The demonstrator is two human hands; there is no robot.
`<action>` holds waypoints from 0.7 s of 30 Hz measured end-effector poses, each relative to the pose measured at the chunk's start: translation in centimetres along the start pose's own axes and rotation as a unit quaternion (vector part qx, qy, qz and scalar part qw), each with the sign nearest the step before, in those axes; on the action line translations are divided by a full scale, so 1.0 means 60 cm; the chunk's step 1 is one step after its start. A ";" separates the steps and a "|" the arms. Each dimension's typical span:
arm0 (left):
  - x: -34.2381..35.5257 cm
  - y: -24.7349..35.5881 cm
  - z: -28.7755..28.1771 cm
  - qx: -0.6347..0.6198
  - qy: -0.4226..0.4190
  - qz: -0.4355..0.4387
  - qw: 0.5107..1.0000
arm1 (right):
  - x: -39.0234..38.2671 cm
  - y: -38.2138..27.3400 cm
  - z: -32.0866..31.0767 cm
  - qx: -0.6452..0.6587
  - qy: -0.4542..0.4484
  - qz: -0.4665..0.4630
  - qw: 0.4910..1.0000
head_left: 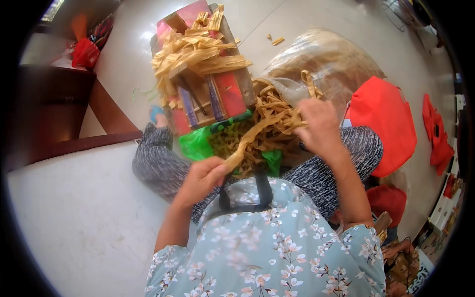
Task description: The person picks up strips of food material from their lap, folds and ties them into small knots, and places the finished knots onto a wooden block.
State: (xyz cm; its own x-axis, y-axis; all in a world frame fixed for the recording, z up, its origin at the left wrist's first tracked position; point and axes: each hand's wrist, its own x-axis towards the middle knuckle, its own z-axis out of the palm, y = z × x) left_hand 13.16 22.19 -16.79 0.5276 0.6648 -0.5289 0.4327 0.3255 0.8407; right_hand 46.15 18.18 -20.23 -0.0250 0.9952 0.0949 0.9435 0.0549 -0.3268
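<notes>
One long tan strip [243, 147] runs between the person's two bare hands, slanting up from left to right. The left hand [202, 178] pinches its lower end between thumb and bent forefinger, the other fingers curled in. The right hand [320, 124], slightly blurred, is curled closed about the strip's upper part; how its fingertips sit cannot be told. Just under and behind the strip lies a tangled heap of loose tan strips [269, 105], partly inside a green plastic bag [194, 144] between the person's legs in dark speckled trousers [157, 157]. A black strap [263, 187] shows at the front of the pale blue floral top [277, 237].

Beyond the left hand, touching the green bag, stands a low worktop [230, 93] with a red surface. It bears a wooden block [187, 77], two purple patterned bands and a pile of flat folded tan bundles [198, 55]. Beside the heap, past the right hand, a clear plastic bag [329, 59] rests on the pale floor [269, 17]. To its right is a red-orange bag [388, 126]; dark brown furniture [111, 111] stands at far left.
</notes>
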 end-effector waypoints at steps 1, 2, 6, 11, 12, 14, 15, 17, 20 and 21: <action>0.004 0.006 0.015 -0.029 -0.011 0.010 0.999 | 0.002 -0.044 -0.001 0.104 0.026 -0.090 0.990; 0.012 0.016 0.027 -0.065 -0.020 0.004 0.998 | -0.003 -0.088 0.005 0.253 -0.016 -0.115 0.961; 0.014 0.058 0.039 -0.137 -0.053 -0.004 0.989 | 0.001 -0.153 0.031 0.216 0.072 -0.239 0.944; -0.014 0.050 -0.003 -0.031 -0.095 0.044 0.994 | 0.018 -0.122 -0.002 0.178 0.118 -0.260 0.942; -0.020 0.050 -0.011 -0.002 -0.104 0.054 0.993 | 0.023 -0.120 -0.008 0.165 0.120 -0.274 0.940; -0.039 0.061 -0.021 0.007 -0.102 0.122 0.987 | 0.031 -0.116 -0.022 0.189 0.142 -0.241 0.941; -0.052 0.069 -0.026 0.000 -0.102 0.170 0.980 | 0.034 -0.115 -0.026 0.201 0.152 -0.224 0.941; -0.073 0.089 -0.025 -0.096 -0.101 0.238 0.961 | 0.038 -0.133 -0.015 0.280 0.133 -0.238 0.920; -0.069 0.097 -0.019 -0.351 -0.201 0.301 0.864 | 0.022 -0.167 -0.007 0.434 0.001 -0.204 0.877; -0.043 0.093 -0.018 -0.388 -0.258 0.402 0.788 | 0.016 -0.175 -0.005 0.506 -0.052 -0.177 0.843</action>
State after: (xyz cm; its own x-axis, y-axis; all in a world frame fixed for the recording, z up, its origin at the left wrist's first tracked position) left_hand 13.41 23.03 -10.60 0.7164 0.5696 0.4030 -0.6652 0.3835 0.6406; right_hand 36.33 18.51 -16.42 -0.3245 0.9010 0.2880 0.1078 0.3377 -0.9351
